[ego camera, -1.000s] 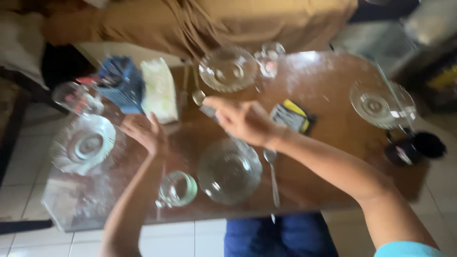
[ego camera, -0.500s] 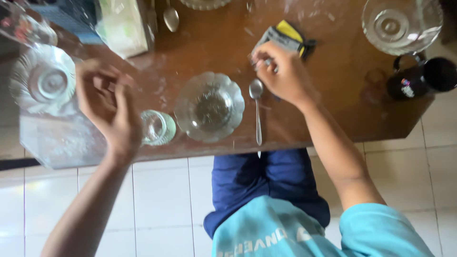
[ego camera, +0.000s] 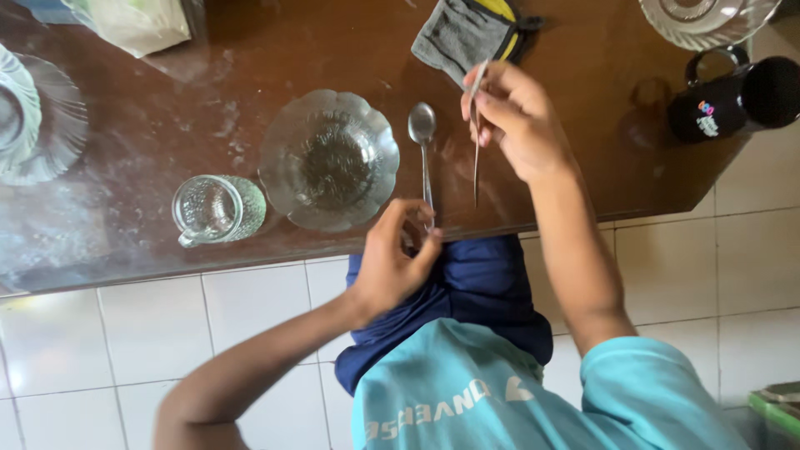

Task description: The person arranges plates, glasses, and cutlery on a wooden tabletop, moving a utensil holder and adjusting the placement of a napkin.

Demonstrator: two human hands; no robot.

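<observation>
My right hand [ego camera: 517,125] holds a thin metal utensil [ego camera: 476,133] by its upper end, its length pointing toward the table's near edge. A metal spoon [ego camera: 423,146] lies on the brown table [ego camera: 275,50] just left of it, beside a scalloped glass bowl [ego camera: 328,158]. My left hand [ego camera: 393,262] is at the table's near edge with its fingers pinching the end of the spoon's handle. A small glass mug [ego camera: 215,210] stands left of the bowl.
A grey and yellow pouch [ego camera: 462,33] lies beyond my right hand. A black mug [ego camera: 733,100] stands at the right, a glass dish [ego camera: 708,17] behind it. Another glass dish [ego camera: 37,117] sits at the left, a pale package [ego camera: 137,23] at the back. White tiled floor lies below.
My left hand came from above the glass mug over to the spoon's handle end. My right hand lifted a thin utensil beside the spoon. The view tilted down toward me.
</observation>
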